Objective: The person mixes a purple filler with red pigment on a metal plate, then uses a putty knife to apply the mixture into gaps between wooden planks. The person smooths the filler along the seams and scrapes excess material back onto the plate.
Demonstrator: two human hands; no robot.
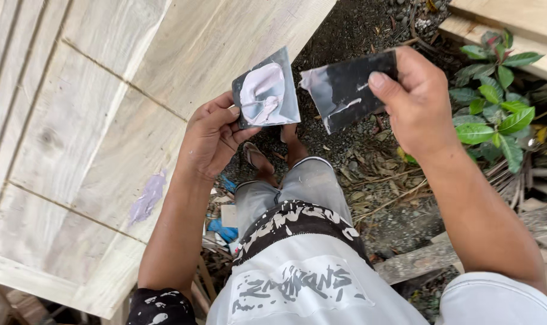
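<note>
I see my left hand (210, 138) pinching a dark card (266, 89) flat so its pale putty (262, 90) stays on top, while my right hand (414, 102) grips a smeared scraper (348, 87) just beside it, above the wooden panel (93, 138).

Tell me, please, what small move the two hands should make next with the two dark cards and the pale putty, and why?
Probably the right hand should draw its scraper card across the putty heaped on the card held by the left hand. The right card carries only a thin smear, and the wooden panel beside it has just one small filled patch.
</note>
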